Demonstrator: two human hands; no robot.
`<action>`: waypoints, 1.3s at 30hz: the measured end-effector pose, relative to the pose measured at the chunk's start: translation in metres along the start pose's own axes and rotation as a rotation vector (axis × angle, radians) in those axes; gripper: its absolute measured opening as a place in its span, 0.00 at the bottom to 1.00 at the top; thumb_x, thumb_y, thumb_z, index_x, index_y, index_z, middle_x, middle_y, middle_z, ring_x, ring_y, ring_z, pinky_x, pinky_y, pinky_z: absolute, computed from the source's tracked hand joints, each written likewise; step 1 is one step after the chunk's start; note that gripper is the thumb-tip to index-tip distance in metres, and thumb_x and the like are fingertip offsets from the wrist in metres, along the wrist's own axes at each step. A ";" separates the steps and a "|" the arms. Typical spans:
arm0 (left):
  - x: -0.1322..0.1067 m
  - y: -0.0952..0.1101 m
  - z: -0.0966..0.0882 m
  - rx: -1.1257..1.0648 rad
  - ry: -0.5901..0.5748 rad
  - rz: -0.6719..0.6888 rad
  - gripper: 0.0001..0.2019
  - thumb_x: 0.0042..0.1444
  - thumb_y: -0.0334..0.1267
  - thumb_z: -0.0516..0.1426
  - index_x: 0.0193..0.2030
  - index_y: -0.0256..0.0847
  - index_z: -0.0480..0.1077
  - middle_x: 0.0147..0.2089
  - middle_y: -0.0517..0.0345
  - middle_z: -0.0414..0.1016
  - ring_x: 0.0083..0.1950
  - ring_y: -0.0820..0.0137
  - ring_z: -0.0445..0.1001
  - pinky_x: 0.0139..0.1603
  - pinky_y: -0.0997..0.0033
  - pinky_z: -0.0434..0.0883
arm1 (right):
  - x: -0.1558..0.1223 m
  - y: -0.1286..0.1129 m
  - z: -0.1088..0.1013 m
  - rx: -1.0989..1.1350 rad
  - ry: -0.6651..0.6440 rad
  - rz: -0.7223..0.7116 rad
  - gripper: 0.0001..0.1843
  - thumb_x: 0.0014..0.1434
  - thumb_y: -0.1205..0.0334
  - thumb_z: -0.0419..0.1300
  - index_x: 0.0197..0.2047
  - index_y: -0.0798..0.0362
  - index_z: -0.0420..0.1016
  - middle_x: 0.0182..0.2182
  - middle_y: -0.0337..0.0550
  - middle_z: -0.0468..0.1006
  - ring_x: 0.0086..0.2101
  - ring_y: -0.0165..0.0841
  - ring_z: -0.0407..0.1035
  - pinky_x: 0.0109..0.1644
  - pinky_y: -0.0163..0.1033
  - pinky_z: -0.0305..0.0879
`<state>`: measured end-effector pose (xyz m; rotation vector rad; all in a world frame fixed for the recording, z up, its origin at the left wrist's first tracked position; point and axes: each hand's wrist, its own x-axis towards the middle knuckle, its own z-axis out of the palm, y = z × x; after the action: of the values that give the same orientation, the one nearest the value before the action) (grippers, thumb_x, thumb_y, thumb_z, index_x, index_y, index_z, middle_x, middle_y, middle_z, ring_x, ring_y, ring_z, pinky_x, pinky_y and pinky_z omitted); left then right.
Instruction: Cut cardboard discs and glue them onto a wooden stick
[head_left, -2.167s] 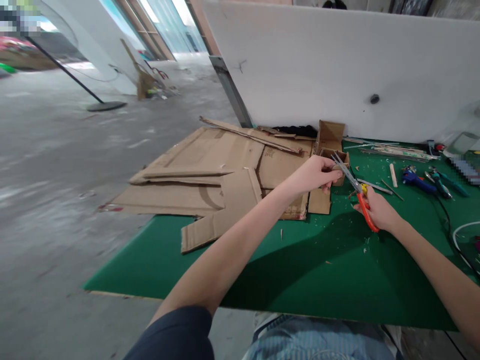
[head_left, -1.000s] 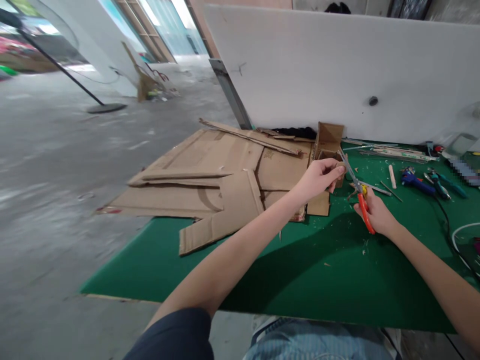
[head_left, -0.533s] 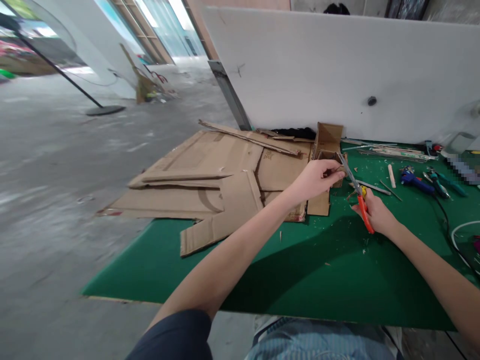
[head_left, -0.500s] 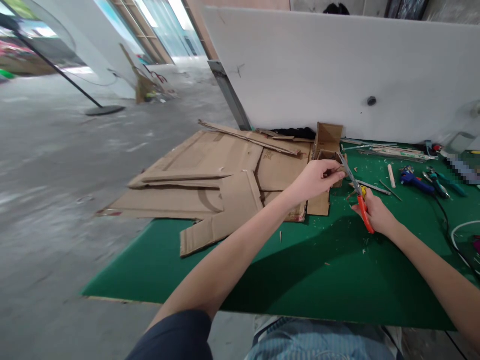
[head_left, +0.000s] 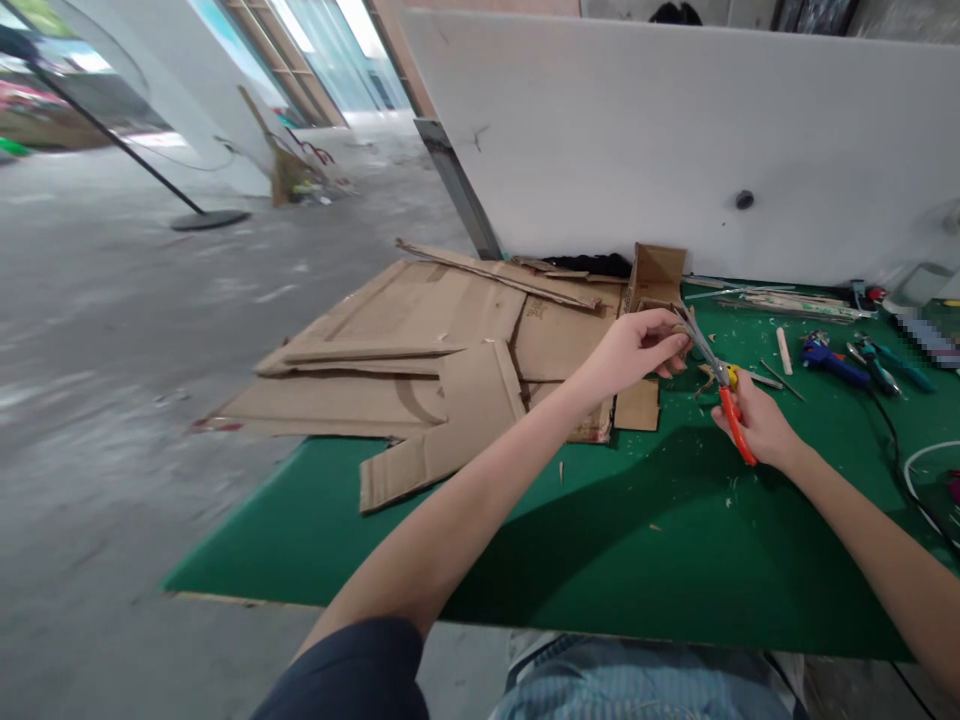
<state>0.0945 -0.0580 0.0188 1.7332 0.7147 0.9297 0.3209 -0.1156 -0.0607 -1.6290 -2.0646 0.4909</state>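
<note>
The left hand reaches out over the green worktop, its fingers pinched on a small cardboard scrap held just above the surface, right in front of a little open box. The right hand is wrapped around the orange handles of the scissors, fingers curled tight around them. The blades point up and away towards the scrap and meet it at the left fingertips (whether they are parted or closed is too small to tell).

Flat cardboard sheets are stacked at the left end of the worktop and hang over its edge. A white board stands upright along the back. To the right of the hands lie a short wooden stick, a blue glue gun and teal-handled pliers, well apart from the scrap. Pale shavings are scattered over the green between the arms.
</note>
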 end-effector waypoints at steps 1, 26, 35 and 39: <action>0.001 -0.002 0.000 -0.024 0.007 0.001 0.08 0.60 0.38 0.57 0.41 0.34 0.70 0.29 0.55 0.76 0.29 0.75 0.76 0.30 0.76 0.75 | 0.000 0.002 0.001 -0.021 0.018 -0.007 0.19 0.59 0.49 0.53 0.49 0.49 0.57 0.32 0.40 0.72 0.27 0.36 0.67 0.31 0.38 0.60; 0.000 -0.015 0.012 -0.226 0.069 -0.056 0.13 0.58 0.43 0.61 0.38 0.33 0.70 0.37 0.50 0.81 0.37 0.72 0.82 0.42 0.72 0.80 | 0.004 0.004 -0.001 -0.296 0.152 0.008 0.21 0.59 0.43 0.52 0.43 0.52 0.56 0.36 0.56 0.76 0.32 0.49 0.74 0.30 0.41 0.56; -0.005 -0.007 0.016 -0.198 0.117 -0.029 0.12 0.58 0.43 0.61 0.39 0.34 0.71 0.38 0.52 0.81 0.37 0.71 0.82 0.43 0.71 0.80 | 0.005 0.002 0.000 -0.280 0.159 0.006 0.20 0.62 0.43 0.50 0.44 0.52 0.57 0.32 0.54 0.77 0.30 0.48 0.75 0.28 0.41 0.57; -0.005 -0.003 0.012 -0.167 0.087 -0.012 0.11 0.59 0.42 0.60 0.39 0.33 0.71 0.38 0.51 0.81 0.38 0.71 0.82 0.43 0.72 0.80 | 0.006 0.003 -0.003 -0.255 0.137 0.008 0.19 0.62 0.44 0.50 0.43 0.52 0.56 0.34 0.57 0.78 0.32 0.51 0.76 0.30 0.43 0.59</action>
<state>0.1018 -0.0668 0.0128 1.5484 0.6830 1.0318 0.3241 -0.1095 -0.0588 -1.7589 -2.0855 0.1165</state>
